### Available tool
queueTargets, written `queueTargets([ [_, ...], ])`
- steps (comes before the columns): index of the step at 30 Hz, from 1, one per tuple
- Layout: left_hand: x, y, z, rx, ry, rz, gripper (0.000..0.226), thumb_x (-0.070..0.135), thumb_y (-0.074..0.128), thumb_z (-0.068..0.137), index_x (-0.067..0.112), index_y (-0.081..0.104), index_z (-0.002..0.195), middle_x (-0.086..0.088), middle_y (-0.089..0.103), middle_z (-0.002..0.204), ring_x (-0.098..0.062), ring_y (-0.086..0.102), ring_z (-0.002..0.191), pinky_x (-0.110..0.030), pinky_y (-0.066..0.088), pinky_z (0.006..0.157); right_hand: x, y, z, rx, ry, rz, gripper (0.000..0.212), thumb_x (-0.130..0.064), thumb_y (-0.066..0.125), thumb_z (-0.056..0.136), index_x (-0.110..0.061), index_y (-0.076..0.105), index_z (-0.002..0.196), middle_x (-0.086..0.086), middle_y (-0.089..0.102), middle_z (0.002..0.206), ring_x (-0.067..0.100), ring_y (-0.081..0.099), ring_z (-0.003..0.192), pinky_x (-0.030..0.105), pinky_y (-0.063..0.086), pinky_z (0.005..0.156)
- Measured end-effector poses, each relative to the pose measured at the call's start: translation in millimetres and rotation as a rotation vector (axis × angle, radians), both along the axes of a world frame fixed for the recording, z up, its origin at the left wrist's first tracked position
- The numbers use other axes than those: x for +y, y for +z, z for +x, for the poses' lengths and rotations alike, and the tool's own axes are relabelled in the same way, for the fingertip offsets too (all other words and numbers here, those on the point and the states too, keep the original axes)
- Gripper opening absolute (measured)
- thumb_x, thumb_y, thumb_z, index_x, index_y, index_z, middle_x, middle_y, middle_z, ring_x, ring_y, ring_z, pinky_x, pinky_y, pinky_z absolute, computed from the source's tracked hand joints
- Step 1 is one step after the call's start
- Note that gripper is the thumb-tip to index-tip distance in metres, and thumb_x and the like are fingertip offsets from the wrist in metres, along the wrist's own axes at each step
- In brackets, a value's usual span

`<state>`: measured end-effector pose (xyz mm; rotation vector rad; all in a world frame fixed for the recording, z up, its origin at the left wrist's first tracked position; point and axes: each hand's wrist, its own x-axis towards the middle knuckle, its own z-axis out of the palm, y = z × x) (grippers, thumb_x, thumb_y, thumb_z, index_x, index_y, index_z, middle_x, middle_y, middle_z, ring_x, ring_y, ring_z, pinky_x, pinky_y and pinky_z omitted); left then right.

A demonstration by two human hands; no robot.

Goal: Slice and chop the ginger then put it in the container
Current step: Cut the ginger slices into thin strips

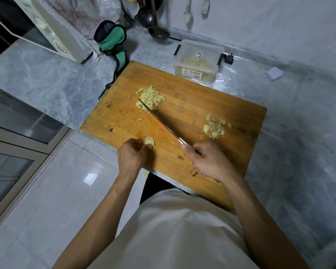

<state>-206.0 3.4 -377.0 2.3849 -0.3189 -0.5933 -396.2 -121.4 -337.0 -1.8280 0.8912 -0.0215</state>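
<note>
A wooden cutting board (192, 105) lies on the marble counter. A pile of chopped ginger strips (151, 98) sits at its far left. Ginger slices (213, 126) lie at the right. My right hand (208, 160) grips the knife (159, 119) by the handle; the blade runs up-left with its tip at the chopped pile. My left hand (133, 154) pinches a small ginger chunk (149, 142) at the board's near left edge. A clear plastic container (199, 60) holding yellow ginger stands beyond the board.
A microwave (47, 30) stands at the far left. A green and black pouch (113, 41) lies by the board's far corner. Ladles (153, 20) hang on the wall. A plug (229, 59) and folded paper (273, 72) lie to the right. Tiled floor is at the left.
</note>
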Motion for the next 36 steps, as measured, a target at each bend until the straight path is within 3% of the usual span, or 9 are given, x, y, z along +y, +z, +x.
queueTargets([
  [5, 5, -2, 7, 0.182, 0.165, -0.081, 0.01, 0.024, 0.079, 0.082, 0.016, 0.076, 0.077, -0.006, 0.075, 0.078, -0.025, 0.072, 0.078, -0.039, 0.059, 0.083, -4, 2, 2, 0.03, 0.066, -0.001, 0.058, -0.056, 0.049, 0.099, -0.006, 0.053, 0.07, 0.006, 0.05, 0.059, 0.015, 0.045, 0.048, 0.034, 0.039, 0.049],
  [9, -12, 0, 9, 0.409, 0.34, -0.195, 0.015, 0.003, 0.08, 0.077, 0.004, 0.07, 0.065, -0.016, 0.071, 0.071, -0.028, 0.071, 0.064, -0.033, 0.061, 0.063, -4, 5, 6, 0.052, 0.086, 0.01, 0.066, -0.056, 0.049, 0.1, 0.006, 0.059, 0.081, 0.008, 0.054, 0.062, 0.015, 0.048, 0.05, 0.035, 0.042, 0.05],
  [12, -28, -1, 3, 0.53, 0.448, -0.307, 0.012, -0.008, 0.075, 0.078, -0.003, 0.067, 0.07, -0.018, 0.067, 0.071, -0.023, 0.066, 0.054, -0.023, 0.054, 0.047, -10, 10, 7, 0.079, 0.099, 0.025, 0.064, -0.056, 0.048, 0.1, 0.005, 0.063, 0.088, 0.01, 0.056, 0.066, 0.017, 0.051, 0.051, 0.033, 0.044, 0.05],
  [15, -33, -5, -5, 0.562, 0.511, -0.386, 0.008, -0.007, 0.073, 0.082, -0.009, 0.069, 0.089, -0.021, 0.07, 0.084, -0.03, 0.068, 0.066, -0.026, 0.057, 0.051, -18, 14, 8, 0.11, 0.126, 0.031, 0.069, -0.057, 0.046, 0.1, 0.01, 0.061, 0.093, 0.01, 0.055, 0.065, 0.017, 0.051, 0.049, 0.03, 0.045, 0.047],
  [19, -8, -15, -11, 0.088, 0.137, -0.229, 0.013, 0.011, 0.07, 0.089, 0.008, 0.075, 0.101, -0.002, 0.074, 0.093, -0.013, 0.067, 0.08, -0.026, 0.055, 0.085, -25, 15, 9, 0.161, 0.153, 0.053, 0.067, -0.056, 0.045, 0.101, 0.009, 0.06, 0.093, 0.007, 0.054, 0.062, 0.014, 0.051, 0.045, 0.027, 0.044, 0.045],
  [22, 5, -24, -11, -0.272, -0.266, -0.164, 0.021, 0.013, 0.064, 0.092, 0.017, 0.074, 0.11, 0.002, 0.07, 0.11, -0.015, 0.064, 0.096, -0.018, 0.046, 0.086, -28, 14, 10, 0.176, 0.15, 0.07, 0.066, -0.057, 0.045, 0.101, 0.007, 0.06, 0.092, 0.004, 0.053, 0.06, 0.012, 0.05, 0.045, 0.026, 0.043, 0.045],
  [26, 10, -35, -3, -0.362, -0.464, -0.065, 0.03, 0.013, 0.065, 0.09, 0.024, 0.07, 0.117, 0.001, 0.061, 0.125, -0.021, 0.059, 0.106, -0.025, 0.05, 0.081, -27, 10, 11, 0.163, 0.174, 0.04, 0.065, -0.057, 0.045, 0.101, 0.004, 0.058, 0.083, 0.008, 0.049, 0.06, 0.017, 0.047, 0.046, 0.029, 0.041, 0.045],
  [30, 10, -41, 6, -0.402, -0.52, -0.034, 0.032, 0.014, 0.068, 0.088, 0.022, 0.071, 0.119, -0.005, 0.06, 0.128, -0.028, 0.061, 0.107, -0.033, 0.055, 0.08, -22, 5, 13, 0.146, 0.245, 0.001, 0.053, -0.052, 0.047, 0.102, -0.019, 0.046, 0.06, 0.0, 0.041, 0.054, 0.013, 0.04, 0.044, 0.033, 0.034, 0.05],
  [36, 9, -40, 8, -0.35, -0.5, 0.067, 0.031, 0.023, 0.058, 0.096, 0.026, 0.064, 0.127, -0.001, 0.053, 0.134, -0.022, 0.056, 0.11, -0.022, 0.039, 0.078, -26, 12, 30, 0.22, 0.248, 0.098, 0.052, -0.056, 0.044, 0.102, -0.013, 0.058, 0.077, 0.002, 0.052, 0.061, 0.018, 0.049, 0.051, 0.033, 0.044, 0.054],
])
